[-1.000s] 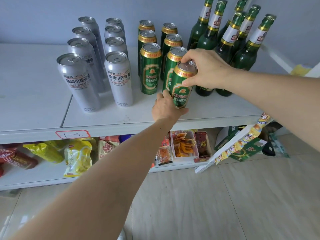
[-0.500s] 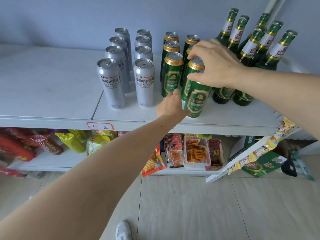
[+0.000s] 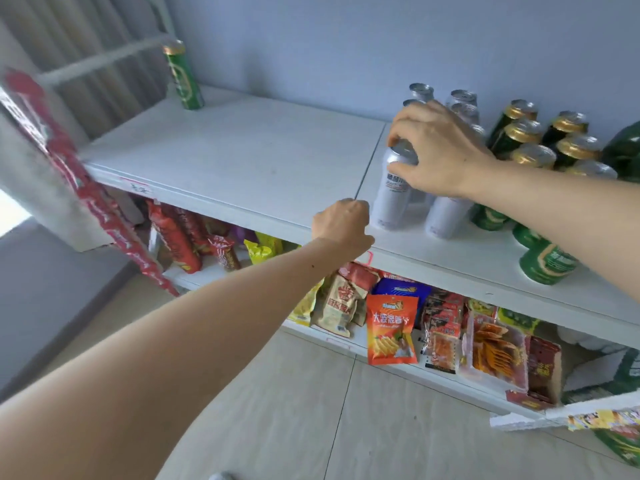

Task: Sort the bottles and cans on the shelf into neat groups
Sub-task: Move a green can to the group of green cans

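One can (image 3: 183,77) far left — grouped cans (image 3: 530,140) right.

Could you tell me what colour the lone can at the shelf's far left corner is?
Green with a gold rim, seen in the head view.

Silver cans (image 3: 446,216) and green cans (image 3: 549,259) stand upright grouped on the white shelf (image 3: 242,161); 1 green can (image 3: 183,77) stands apart, far left.

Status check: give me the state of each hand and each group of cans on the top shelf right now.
Right hand: grips the top of the front silver can, which stands upright.
Left hand: curled at the shelf edge; whether it holds anything cannot be told.
Other silver cans: upright, grouped.
Green cans: upright, clustered.
Lone green can: upright, apart at far left.
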A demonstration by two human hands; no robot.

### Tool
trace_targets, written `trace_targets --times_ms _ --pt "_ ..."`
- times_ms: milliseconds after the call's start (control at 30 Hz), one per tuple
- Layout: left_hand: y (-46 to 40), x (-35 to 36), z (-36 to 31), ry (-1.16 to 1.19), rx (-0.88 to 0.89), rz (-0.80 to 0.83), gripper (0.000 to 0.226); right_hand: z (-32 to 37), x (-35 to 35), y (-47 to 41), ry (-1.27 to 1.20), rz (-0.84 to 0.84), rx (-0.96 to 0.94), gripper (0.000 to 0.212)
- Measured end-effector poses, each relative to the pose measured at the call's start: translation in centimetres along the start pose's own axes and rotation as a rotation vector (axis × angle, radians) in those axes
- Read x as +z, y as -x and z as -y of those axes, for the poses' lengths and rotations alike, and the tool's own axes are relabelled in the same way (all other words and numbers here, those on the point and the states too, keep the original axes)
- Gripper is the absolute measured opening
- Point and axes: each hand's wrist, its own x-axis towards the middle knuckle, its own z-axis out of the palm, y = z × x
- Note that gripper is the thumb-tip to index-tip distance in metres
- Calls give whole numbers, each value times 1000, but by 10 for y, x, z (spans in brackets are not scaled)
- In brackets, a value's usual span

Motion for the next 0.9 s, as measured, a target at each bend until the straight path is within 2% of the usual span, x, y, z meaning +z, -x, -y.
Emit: trace_targets --times_ms 233,433,667,900 --pt "-10 -65 161 3 -130 -45 24 109 45 -115 -42 -33 -63 28" --pt "-37 -108 283 -50 -180 -76 24 174 85 -201 -42 -28 -72 34" --pt "-92 -135 386 -60 -282 -106 30 206 123 -302 -52 -38 -51 42" --pt "-162 -140 454 -35 -329 -141 45 214 166 -397 -21 -9 -40 45"
